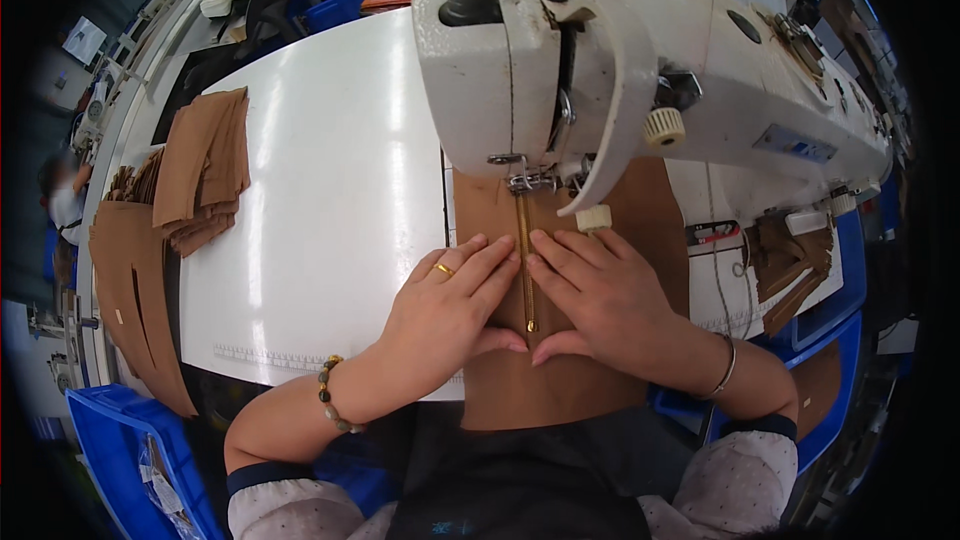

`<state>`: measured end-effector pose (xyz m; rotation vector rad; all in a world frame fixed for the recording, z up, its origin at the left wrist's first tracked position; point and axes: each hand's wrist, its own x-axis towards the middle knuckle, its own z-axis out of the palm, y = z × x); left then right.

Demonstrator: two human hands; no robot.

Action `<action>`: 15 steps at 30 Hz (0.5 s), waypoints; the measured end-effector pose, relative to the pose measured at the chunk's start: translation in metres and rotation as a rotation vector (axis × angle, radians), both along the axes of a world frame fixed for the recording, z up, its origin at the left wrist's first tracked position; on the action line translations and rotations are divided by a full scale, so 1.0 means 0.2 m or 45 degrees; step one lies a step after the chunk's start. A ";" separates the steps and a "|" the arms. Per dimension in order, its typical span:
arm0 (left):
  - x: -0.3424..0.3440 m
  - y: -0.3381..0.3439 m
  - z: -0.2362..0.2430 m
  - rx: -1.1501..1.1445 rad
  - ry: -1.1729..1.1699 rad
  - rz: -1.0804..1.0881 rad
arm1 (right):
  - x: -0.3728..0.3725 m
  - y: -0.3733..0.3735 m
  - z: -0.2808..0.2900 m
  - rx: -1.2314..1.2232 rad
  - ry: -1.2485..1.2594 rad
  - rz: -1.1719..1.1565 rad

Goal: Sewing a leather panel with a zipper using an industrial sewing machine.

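Observation:
A brown fabric panel lies under the needle area of a white sewing machine. Down its middle runs a gold-toned zipper, its far end at the metal presser foot and its pull toward me. Flat on the panel just left of the zipper rests my left hand, fingers extended and pressing the cloth. My right hand lies the same way on the right side, fingertips close to the zipper edge. Both thumbs point inward below the zipper pull, nearly meeting. Neither hand grasps anything.
Folded brown fabric pieces are stacked on the white table at left, beside a slit brown panel. Blue bins stand at lower left and on the right. More brown scraps lie right of the machine, near a hanging cord.

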<state>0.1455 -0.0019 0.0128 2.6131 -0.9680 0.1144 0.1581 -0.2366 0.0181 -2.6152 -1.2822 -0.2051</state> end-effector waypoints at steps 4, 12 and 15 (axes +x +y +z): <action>0.03 0.00 0.00 0.012 -0.015 0.007 | 0.02 0.00 -0.02 0.058 0.002 -0.014; 0.16 0.01 -0.01 0.034 -0.047 0.071 | 0.13 0.01 -0.06 0.038 -0.043 -0.085; 0.21 0.02 -0.02 -0.019 -0.009 0.045 | 0.16 0.02 -0.06 0.077 -0.093 -0.117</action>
